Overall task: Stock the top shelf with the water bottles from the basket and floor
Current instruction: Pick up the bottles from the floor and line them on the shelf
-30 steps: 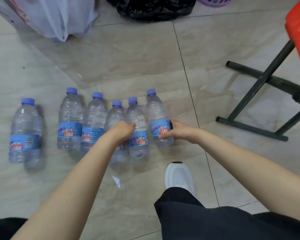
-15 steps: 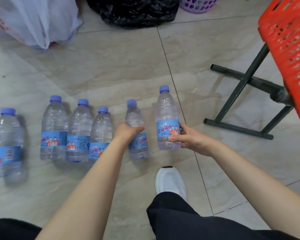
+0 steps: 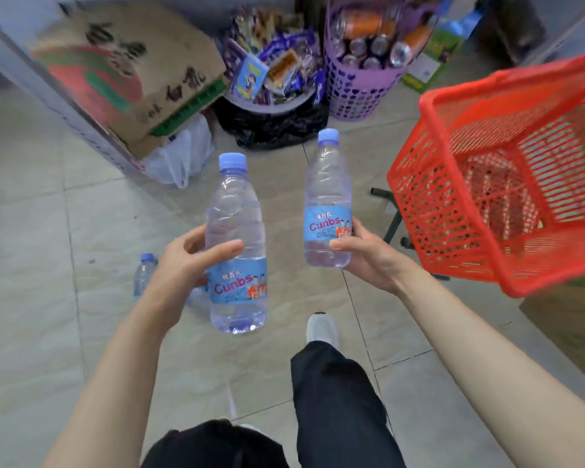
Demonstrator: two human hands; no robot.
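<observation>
The tiled floor [image 3: 98, 231] fills the view beneath both hands. Up and to the right of the right hand, a red basket [image 3: 507, 184] sits tilted on a dark metal stand [image 3: 394, 221], its mesh walls open toward the camera; whether anything lies in it cannot be told. Far above the left hand, a cardboard box [image 3: 129, 72] with dark handwritten characters leans over a white bag [image 3: 179, 157]. Above and between the hands, a black bag [image 3: 271, 126] lies under a tub of snack packets [image 3: 271, 65], and just right of that a purple basket [image 3: 362, 79] holds drink cans. Below the hands, a dark trouser leg [image 3: 335, 400] ends in a white shoe [image 3: 321, 329] on the floor. The left hand [image 3: 179, 265] is closed around the middle of the left bottle [image 3: 237, 244], thumb across the front just above the blue label; the bottle is upright and lifted off the floor. The right hand [image 3: 368, 251] grips the right bottle [image 3: 328, 201] low on its body, fingers at the label's right edge and thumb at its lower edge; this bottle is also upright in the air, higher than the other and well apart from it. Just left of the left wrist, a third bottle [image 3: 144, 275] stands on the floor, partly hidden by the arm.
</observation>
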